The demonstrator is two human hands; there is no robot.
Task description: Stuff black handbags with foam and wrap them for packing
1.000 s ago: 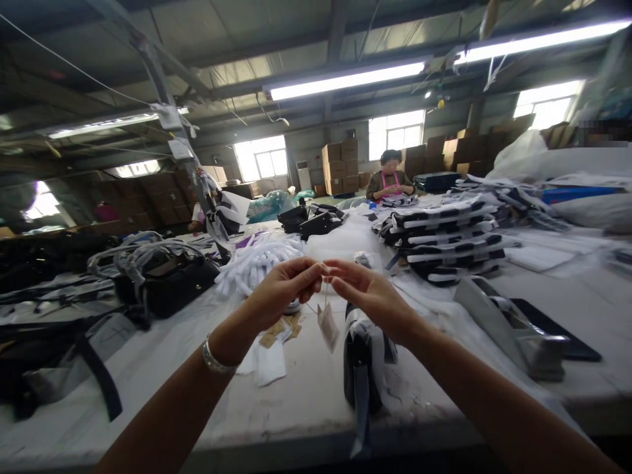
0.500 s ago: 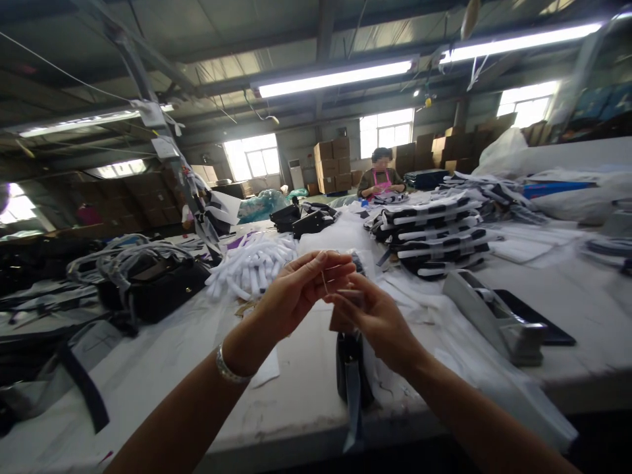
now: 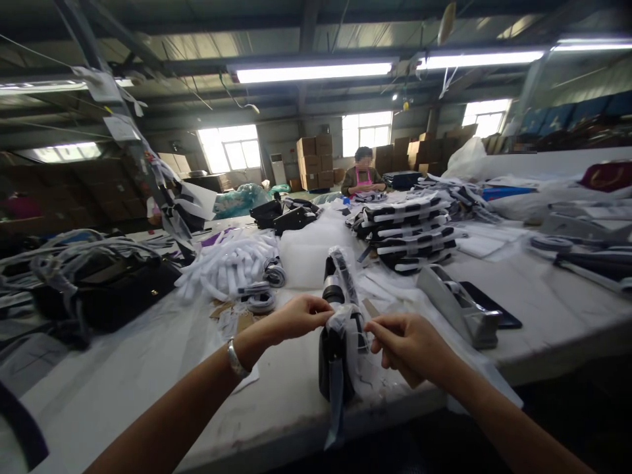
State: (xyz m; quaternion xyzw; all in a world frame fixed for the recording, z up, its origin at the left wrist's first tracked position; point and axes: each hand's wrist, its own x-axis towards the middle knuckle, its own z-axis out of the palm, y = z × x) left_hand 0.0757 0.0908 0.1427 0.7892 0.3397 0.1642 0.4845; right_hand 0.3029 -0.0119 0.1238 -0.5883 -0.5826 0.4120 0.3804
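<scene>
Cartons [image 3: 315, 162] behind, lit tubes [image 3: 316, 72] overhead, black bag [image 3: 324, 361] on white worktable [image 3: 276, 415]

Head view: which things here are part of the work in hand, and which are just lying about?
In hand, it seems:
- small black bag, the left hand at its plastic wrap
- brown card, at the right hand

Lying about, apparently:
- large black bag, far left
- white tubes
- coiled straps
- cardboard boxes, behind
</scene>
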